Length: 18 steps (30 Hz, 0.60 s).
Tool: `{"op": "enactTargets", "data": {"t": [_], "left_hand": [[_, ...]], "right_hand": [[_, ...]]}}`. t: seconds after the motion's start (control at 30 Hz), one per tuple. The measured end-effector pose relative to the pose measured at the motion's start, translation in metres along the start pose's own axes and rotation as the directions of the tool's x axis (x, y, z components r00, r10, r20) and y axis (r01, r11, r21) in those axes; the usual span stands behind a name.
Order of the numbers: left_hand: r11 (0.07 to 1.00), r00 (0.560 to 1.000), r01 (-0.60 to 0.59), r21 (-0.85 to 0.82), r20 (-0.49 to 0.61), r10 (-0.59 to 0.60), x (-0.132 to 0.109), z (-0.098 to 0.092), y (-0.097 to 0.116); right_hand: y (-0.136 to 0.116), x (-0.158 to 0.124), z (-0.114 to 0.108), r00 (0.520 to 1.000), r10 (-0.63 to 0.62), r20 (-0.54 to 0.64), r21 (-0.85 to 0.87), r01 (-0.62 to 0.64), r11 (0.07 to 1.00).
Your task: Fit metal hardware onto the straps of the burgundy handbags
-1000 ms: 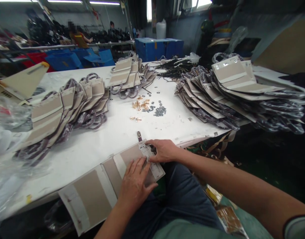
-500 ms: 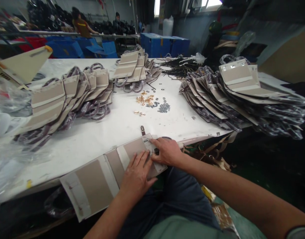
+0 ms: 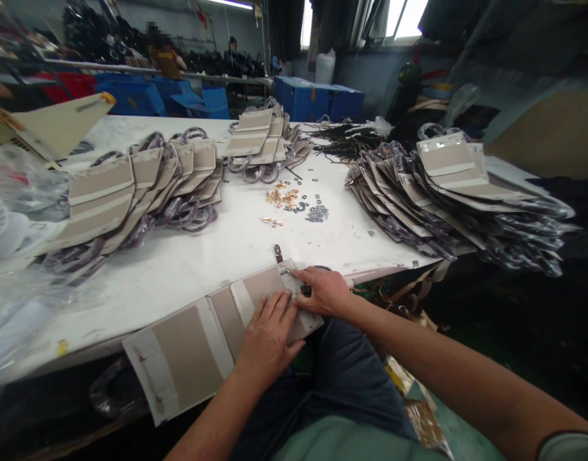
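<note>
A long beige bag panel (image 3: 183,346) with pale cross strips lies slanted along the table's near edge, its left end jutting past it. My left hand (image 3: 269,336) rests flat on the panel, fingers stretched and a little apart. On its right end, my right hand (image 3: 325,291) is curled, with fingertips by a small metal plate (image 3: 285,271). A dark piece (image 3: 305,290) shows under the curled fingers; what it is I cannot make out. A brown strap tab (image 3: 278,253) with metal on it sticks out beyond the panel. A plastic-wrapped handle (image 3: 114,390) hangs below the left end.
Gold fittings (image 3: 281,197) and grey metal washers (image 3: 317,214) lie mid-table (image 3: 236,240). Stacks of bag panels stand left (image 3: 102,186), at the back (image 3: 250,134) and right (image 3: 394,198). Black straps (image 3: 341,137) lie behind. A white fan (image 3: 0,224) is at left. Blue boxes (image 3: 303,96) and two people are beyond.
The view has shifted slightly, so the table and stacks sit a little lower. Both hands keep nearly the same places on the panel.
</note>
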State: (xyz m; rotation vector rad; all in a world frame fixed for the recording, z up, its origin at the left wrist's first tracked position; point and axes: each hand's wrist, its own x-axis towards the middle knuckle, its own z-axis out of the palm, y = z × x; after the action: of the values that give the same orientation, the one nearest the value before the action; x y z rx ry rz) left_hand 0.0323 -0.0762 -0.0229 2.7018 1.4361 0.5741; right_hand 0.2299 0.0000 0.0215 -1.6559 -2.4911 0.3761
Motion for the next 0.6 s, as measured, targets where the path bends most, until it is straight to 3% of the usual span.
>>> {"op": "enactTargets", "data": {"t": [0.27,0.6], "left_hand": [[0.999,0.999,-0.037,0.031,-0.009,0.037,-0.005,0.002,-0.004],[1.0,0.999,-0.028,0.014,-0.04,0.029,-0.003,0.006,-0.006]], "right_hand": [[0.014,-0.004,0.001,0.993,-0.115,0.029,0.014,0.114,0.993],[0.01,0.0,0.0,0.997,-0.079,0.019,0.067,0.078,0.995]]}}
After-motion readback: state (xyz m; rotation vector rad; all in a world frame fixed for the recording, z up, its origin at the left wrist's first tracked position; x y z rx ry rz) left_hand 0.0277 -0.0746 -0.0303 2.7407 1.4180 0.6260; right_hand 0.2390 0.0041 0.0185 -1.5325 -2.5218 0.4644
